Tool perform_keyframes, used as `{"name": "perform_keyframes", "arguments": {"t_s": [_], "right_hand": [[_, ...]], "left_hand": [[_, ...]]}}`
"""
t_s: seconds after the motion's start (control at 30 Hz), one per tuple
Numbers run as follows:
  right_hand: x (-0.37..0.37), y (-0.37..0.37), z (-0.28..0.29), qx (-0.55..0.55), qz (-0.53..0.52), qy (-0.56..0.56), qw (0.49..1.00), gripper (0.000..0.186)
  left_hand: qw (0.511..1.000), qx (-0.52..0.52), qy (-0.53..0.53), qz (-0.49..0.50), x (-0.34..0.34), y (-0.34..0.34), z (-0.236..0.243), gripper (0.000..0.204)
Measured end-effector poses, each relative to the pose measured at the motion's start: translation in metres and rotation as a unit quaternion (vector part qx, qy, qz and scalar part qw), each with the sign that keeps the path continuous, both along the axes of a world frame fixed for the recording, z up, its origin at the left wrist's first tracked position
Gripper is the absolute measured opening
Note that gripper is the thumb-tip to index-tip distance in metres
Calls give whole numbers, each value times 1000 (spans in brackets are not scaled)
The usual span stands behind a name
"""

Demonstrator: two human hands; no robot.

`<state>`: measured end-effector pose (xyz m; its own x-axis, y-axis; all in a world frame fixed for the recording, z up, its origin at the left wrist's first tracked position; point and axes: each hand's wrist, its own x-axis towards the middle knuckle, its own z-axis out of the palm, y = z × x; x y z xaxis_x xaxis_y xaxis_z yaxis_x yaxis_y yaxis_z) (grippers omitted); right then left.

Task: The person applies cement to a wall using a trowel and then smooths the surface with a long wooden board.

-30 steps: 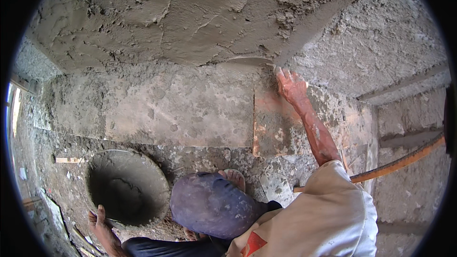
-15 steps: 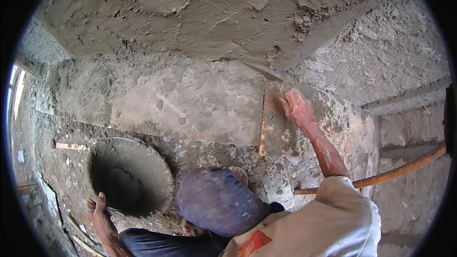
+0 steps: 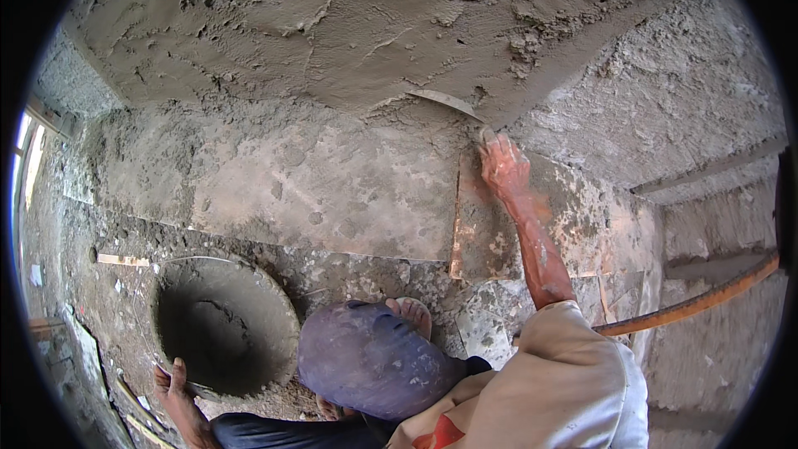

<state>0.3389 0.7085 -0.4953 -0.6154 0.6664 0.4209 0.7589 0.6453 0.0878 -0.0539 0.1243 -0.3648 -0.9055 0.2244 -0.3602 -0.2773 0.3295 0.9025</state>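
My right hand [image 3: 503, 166] is stretched forward and shut on the handle of a trowel [image 3: 445, 101]. Its thin blade lies against the lower edge of the wet grey plaster [image 3: 332, 25] on the wall. The hand and forearm are smeared with mortar, and a beige sleeve covers the upper arm. My left hand [image 3: 170, 382] grips the near rim of a round mortar pan [image 3: 283, 316] at the lower left, which has dark mortar inside. A purple rounded shape [image 3: 366, 362], probably my bent knee, sits between the arms with a bare foot [image 3: 411, 312] beside it.
I crouch on mortar-stained flat boards [image 3: 332, 191] below the wall. An orange pipe [image 3: 690, 303] runs across on the right, over rough concrete steps [image 3: 706, 175]. Wood offcuts [image 3: 120, 259] and rubble lie around the pan at the left.
My right hand dipped lower half a second ago and has risen back to the plaster's edge with the trowel. My left hand stays on the pan rim.
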Motion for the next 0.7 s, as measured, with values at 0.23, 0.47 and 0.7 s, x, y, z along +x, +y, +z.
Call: {"name": "perform_keyframes", "arguments": {"t_s": [0.23,0.47,0.7], "right_hand": [[57,43,154,-46,51,-54,996,39],[70,10,122,-18,28,65,997,46],[-37,-12,6,-22,86,-59,994,32]], "left_hand": [[999,42,3,-12,-19,5,-21,24],[998,65,4,17,-21,29,-15,19],[995,95,-2,-9,-23,18,-38,17]]}}
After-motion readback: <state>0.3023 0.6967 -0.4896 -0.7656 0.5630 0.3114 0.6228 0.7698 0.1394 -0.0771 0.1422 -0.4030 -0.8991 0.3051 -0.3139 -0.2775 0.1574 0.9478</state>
